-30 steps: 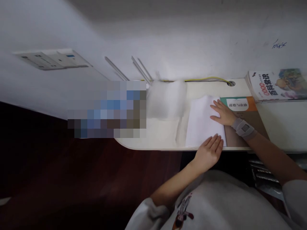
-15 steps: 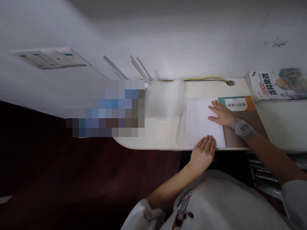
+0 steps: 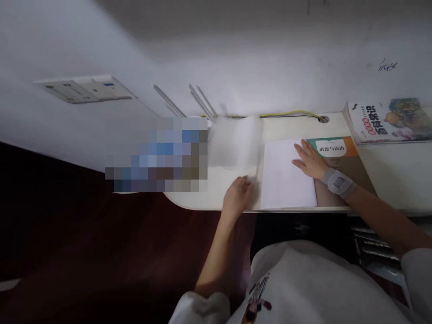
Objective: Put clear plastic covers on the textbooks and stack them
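A textbook (image 3: 344, 173) with a green, orange and brown cover lies on the white desk. Its left side meets or lies under a smooth white sheet (image 3: 286, 184); which of these I cannot tell. My right hand (image 3: 309, 161) is spread flat across the line between sheet and cover. Left of the sheet is a thin, see-through film (image 3: 232, 143), blurred over its far part. My left hand (image 3: 236, 196) is at the desk's front edge, by the film's near side. Its fingers are curled toward the thumb, and whatever is between them is hidden.
A stack of magazines (image 3: 388, 121) lies at the back right. A yellow and black cable (image 3: 290, 112) runs along the wall to a desk hole (image 3: 323, 119). Wall sockets (image 3: 87, 89) are at the left. A blurred-out patch (image 3: 168, 157) covers the desk's left end.
My left hand has left the white sheet's front edge and moved left, and its fingers have curled. My right hand stays flat in place. The view has shifted slightly.
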